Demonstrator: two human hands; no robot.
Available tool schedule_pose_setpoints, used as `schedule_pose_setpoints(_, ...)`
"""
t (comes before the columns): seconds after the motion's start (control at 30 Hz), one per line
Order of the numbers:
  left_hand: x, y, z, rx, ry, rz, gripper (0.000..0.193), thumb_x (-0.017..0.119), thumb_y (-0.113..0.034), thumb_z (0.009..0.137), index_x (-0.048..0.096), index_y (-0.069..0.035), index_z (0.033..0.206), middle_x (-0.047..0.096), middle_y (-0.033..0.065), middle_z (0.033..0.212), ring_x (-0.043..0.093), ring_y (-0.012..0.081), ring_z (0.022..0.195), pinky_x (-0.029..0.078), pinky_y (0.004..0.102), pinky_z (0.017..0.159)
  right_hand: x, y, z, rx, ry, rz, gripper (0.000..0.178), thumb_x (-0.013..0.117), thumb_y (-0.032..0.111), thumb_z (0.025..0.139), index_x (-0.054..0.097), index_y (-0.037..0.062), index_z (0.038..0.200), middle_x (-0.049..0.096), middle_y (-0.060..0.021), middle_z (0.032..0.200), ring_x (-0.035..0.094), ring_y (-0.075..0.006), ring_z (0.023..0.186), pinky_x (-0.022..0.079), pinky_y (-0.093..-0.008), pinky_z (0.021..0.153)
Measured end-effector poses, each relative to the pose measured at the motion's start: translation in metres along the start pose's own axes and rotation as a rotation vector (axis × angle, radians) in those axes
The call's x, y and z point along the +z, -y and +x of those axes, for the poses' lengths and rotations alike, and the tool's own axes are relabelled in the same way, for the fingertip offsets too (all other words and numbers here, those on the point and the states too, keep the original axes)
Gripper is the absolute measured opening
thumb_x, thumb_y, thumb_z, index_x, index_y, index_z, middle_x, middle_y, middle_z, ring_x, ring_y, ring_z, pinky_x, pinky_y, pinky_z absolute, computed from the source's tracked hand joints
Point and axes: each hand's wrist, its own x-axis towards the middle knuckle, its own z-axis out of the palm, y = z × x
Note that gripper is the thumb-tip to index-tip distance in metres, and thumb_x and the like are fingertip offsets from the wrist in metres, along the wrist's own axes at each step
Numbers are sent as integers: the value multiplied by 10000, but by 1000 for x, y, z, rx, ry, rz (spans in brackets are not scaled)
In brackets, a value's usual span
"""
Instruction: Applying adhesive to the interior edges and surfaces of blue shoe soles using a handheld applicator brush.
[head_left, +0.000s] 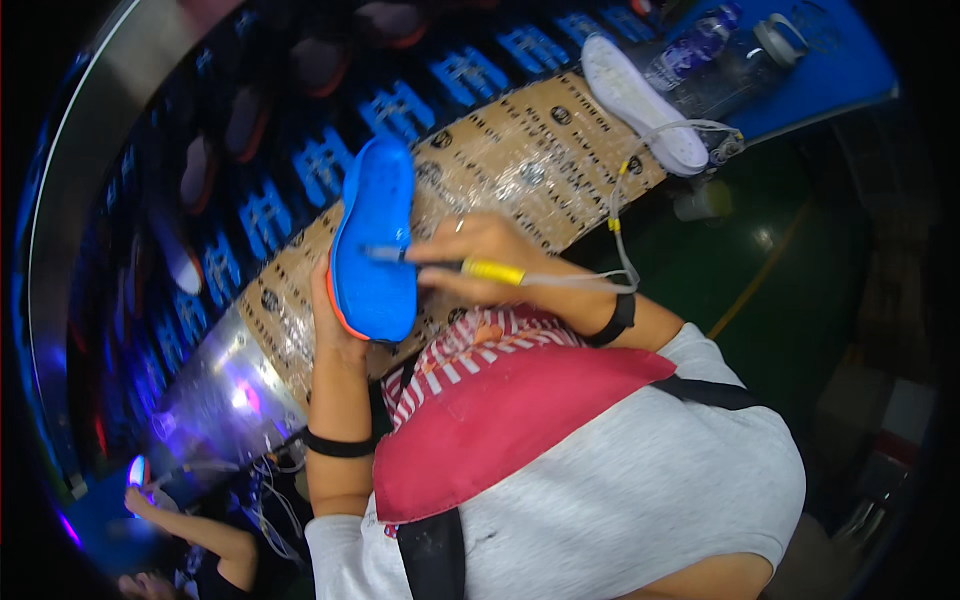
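Observation:
My left hand (pixel 326 312) is closed around the edge of a blue shoe sole (pixel 376 220) with an orange rim. The sole's hollow inner face is turned up and has a wet shine. In my right hand (pixel 485 248) is a brush (pixel 490 271) with a yellow-banded handle and a thin clear tube (pixel 585 281) running from it. The brush tip lies over the middle of the sole, blurred, apparently touching it. A white shoe sole (pixel 640 103) rests at the right end of the cardboard-covered bench (pixel 530 165), under a loop of tubing.
Beyond the bench runs a dark line with several blue holders (pixel 400 110) and shoe parts (pixel 250 122). At the upper right stand a purple-labelled bottle (pixel 695 45) and a clear jar (pixel 780 42). A co-worker's arm (pixel 200 525) reaches in at lower left, holding a lit sole.

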Motion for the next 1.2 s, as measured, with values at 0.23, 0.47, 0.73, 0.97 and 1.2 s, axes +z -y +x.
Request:
schedule_pose_setpoints(0.23, -2, 29, -11, -86, 324, -615, 675, 410, -561, 865, 363, -95, 1350, 487, 174, 1273, 539, 386, 1054, 530, 452, 759, -47, -2, 0, 134, -273, 75, 241, 707, 78, 722, 674, 26, 955, 616, -109, 705, 601, -229, 603, 457, -302, 551)
schedule_pose_setpoints(0.47, 86, 9, 12, 167, -41, -216, 835, 366, -672, 807, 298, -59, 1371, 496, 268, 1188, 592, 406, 915, 553, 472, 544, -94, -17, -26, 329, -549, 112, 238, 684, 81, 765, 665, 11, 992, 671, -107, 831, 634, -155, 702, 488, -256, 644)
schedule_pose_setpoints(0.73, 269, -77, 105, 346, 729, 203, 802, 354, -593, 866, 204, -6, 1391, 512, 331, 1099, 620, 423, 782, 554, 403, 482, -137, -24, -55, 588, -679, 185, 256, 683, 128, 782, 667, 11, 1008, 682, -108, 904, 624, -124, 783, 479, -244, 717)
schedule_pose_setpoints(0.97, 333, -153, 189, 352, 449, 145, 779, 388, -460, 937, 64, 113, 1352, 225, 434, 1324, 336, 518, 1225, 423, 472, 984, -143, -17, -59, 647, -656, 283, 252, 684, 128, 777, 671, 13, 1001, 680, -119, 944, 630, -141, 829, 478, -259, 766)
schedule_pose_setpoints(1.2, 295, -121, 148, 1017, 20, 1240, 436, 579, -266, 894, 507, -45, 1263, 547, 63, 1047, 568, 112, 844, 468, 218, 706, -141, -16, -55, 718, -605, 398, 242, 685, 101, 779, 668, 2, 999, 681, -109, 913, 622, -114, 787, 485, -234, 707)
